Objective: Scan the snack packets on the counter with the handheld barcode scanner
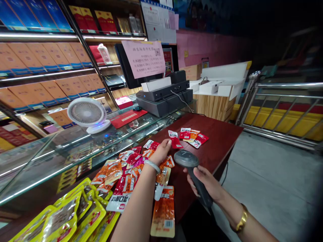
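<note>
Flat-topped dark-red table (217,131), right hand (207,181) at four o'clock from left hand (161,153), its fingers wrapped round a dark-grey plastic handheld scanner (186,159), left fingers drawn together at the edge of a small glossy red-and-white packet (176,142) at two o'clock, whether pinching it cannot be told

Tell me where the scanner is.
In the head view, the scanner is just right of centre, in the right hand, its head over the dark red tabletop, right of the packet pile.

White fan (87,111) on glass counter (75,148), pink notice (145,59) on dark monitor (128,77).
</note>
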A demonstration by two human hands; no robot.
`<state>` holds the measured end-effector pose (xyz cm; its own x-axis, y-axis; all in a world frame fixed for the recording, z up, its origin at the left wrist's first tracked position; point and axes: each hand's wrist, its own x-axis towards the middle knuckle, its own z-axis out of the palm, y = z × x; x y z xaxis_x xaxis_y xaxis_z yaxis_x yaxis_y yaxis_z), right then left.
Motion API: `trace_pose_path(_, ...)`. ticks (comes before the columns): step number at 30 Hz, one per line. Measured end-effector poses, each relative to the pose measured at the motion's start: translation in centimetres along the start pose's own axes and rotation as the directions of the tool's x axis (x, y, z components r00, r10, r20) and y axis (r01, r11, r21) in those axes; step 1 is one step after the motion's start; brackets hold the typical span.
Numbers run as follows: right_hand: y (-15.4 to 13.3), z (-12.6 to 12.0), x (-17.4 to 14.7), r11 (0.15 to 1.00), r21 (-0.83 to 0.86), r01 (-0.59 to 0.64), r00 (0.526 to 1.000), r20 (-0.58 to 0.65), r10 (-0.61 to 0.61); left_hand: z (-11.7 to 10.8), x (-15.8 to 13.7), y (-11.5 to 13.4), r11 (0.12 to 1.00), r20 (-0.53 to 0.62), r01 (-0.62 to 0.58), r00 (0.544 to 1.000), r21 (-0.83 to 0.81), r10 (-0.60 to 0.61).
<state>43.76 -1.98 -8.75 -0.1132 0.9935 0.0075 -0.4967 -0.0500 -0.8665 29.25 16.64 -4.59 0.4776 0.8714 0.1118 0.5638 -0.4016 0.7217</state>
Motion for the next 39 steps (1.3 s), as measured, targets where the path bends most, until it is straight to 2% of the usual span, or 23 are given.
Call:
trace_pose_path(1,-0.1,0.0,0.0,1.000,-0.006,-0.009,1.000,-0.006,0.009,-0.8,-0.1,0.1,0.999,0.034,-0.007,0.999,0.045,0.006)
trace_pose_path(3,-0.2,0.1,0.1,0.999,-0.015,-0.030,0.999,-0.022,0.030,-3.2,-0.6,0.1,0.968,0.057,0.050,0.996,0.246,-0.066)
trace_pose_path(6,-0.2,0.2,0.1,0.998,-0.030,-0.050,0.998,-0.034,0.049,-6.8,-1.4,-0.5,0.810,0.051,0.143,0.977,0.568,-0.208)
trace_pose_path(9,-0.3,0.4,0.0,0.998,-0.054,-0.045,0.999,-0.023,0.044,-8.4,-1.9,-1.3,0.702,0.095,0.121,0.961,0.702,-0.260)
trace_pose_path(13,-0.3,0.7,-0.1,0.993,-0.115,-0.028,1.000,-0.015,0.026,-7.1,-1.7,-2.2,0.720,0.147,0.074,0.960,0.690,-0.239)
trace_pose_path(19,0.1,0.5,0.3,0.987,-0.163,-0.003,1.000,-0.032,-0.003,-4.7,-0.9,-2.9,0.703,0.011,0.133,0.980,0.698,-0.197)
trace_pose_path(21,0.2,0.5,0.4,0.986,-0.167,-0.002,0.999,-0.037,-0.004,-4.5,-0.9,-3.1,0.710,0.009,0.136,0.980,0.691,-0.197)
trace_pose_path(27,0.2,0.8,0.5,0.989,-0.147,0.006,0.996,-0.089,-0.019,-4.8,-0.7,-2.7,0.739,0.019,0.132,0.981,0.660,-0.193)
trace_pose_path(32,0.3,0.9,0.3,0.992,-0.117,0.048,0.988,-0.138,-0.064,-5.2,-0.6,-1.3,0.816,0.092,0.007,0.993,0.577,-0.074)
trace_pose_path(39,0.5,0.8,0.2,0.993,-0.077,0.088,0.987,-0.130,-0.098,-5.1,-0.8,-0.1,0.779,0.119,-0.076,0.993,0.622,0.002)
